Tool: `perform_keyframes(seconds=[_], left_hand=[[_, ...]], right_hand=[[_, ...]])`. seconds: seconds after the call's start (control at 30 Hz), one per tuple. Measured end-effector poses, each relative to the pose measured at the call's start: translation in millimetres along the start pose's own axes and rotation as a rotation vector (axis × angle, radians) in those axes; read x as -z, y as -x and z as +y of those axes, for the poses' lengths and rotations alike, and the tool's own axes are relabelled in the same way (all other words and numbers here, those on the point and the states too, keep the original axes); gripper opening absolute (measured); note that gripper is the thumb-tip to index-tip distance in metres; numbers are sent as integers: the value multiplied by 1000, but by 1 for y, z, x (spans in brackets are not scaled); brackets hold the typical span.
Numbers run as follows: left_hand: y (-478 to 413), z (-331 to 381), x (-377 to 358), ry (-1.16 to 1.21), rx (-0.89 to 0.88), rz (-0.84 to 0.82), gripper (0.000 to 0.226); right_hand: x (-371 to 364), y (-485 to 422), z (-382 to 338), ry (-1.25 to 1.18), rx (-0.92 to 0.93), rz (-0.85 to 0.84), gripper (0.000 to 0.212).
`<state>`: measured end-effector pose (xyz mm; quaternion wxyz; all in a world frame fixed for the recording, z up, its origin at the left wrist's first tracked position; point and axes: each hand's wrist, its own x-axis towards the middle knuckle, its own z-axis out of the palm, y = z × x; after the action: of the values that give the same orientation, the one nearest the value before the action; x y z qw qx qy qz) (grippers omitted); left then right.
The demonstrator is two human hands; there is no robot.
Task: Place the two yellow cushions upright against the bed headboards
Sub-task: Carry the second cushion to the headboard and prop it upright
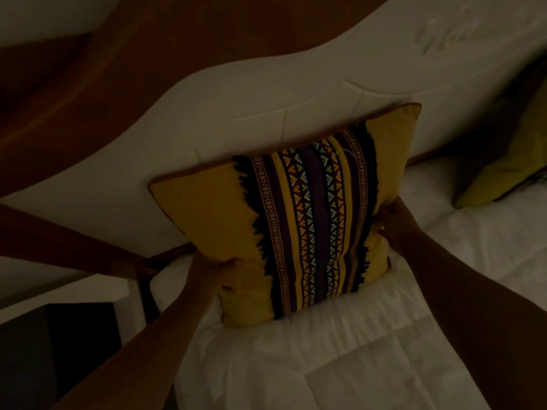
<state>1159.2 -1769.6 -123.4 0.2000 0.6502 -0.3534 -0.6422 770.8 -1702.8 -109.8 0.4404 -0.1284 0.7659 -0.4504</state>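
While light is very low, the cushion (284, 214) reads clearly: yellow, square, with a patterned woven band, dark-fringed, down its middle. It stands on its lower edge on the white bed (340, 365), its back against the pale padded headboard (236, 108). Stripes of the band run bottom to top, so that axis points up the headboard; in the tilted view the top corner leans toward upper right. Being square, it has no longer side to speak of.

Left hand (213, 270) clasps the lower left edge, thumb pressed on the yellow face, other fingers hidden behind. Right hand (393, 223) grips the right edge low down, fingers curled round the side. Both bare forearms reach in from below.

Second cushion (503, 161), also yellow, sits at far right on the bed, near the headboard; whether it touches the headboard cannot be told, it is too dark and cut by the frame edge. It is well apart from the first.

Brown wood panelling (118, 54) shows behind the headboard. No containers visible.
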Motion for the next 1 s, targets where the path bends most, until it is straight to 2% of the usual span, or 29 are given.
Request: perform_keyframes(seconds=[0.23,0.33,0.4,0.5,0.57,0.7,0.73,0.87,1.0], left_hand=[[-10,-3,-3,-30,33,29,83],[-5,-1,0,-68,28,-5,80],[3,2,4,-81,8,-17,84],[22,5,13,-132,-60,-42,92],[37,6,18,-174,-102,-44,85],[80,14,30,-254,-180,-52,47],[93,17,33,-276,-195,-66,46],[151,29,42,-472,-315,-147,68],[209,34,46,-693,-473,-198,60]], right_hand=[[-6,-9,3,57,69,38,56],[-4,5,0,246,149,78,49],[-3,20,-3,421,201,170,43],[3,51,3,462,263,254,49],[5,76,9,557,294,204,57],[4,136,14,721,311,66,64],[4,153,13,730,325,42,63],[6,229,3,746,417,13,54],[10,296,-8,787,530,8,48]])
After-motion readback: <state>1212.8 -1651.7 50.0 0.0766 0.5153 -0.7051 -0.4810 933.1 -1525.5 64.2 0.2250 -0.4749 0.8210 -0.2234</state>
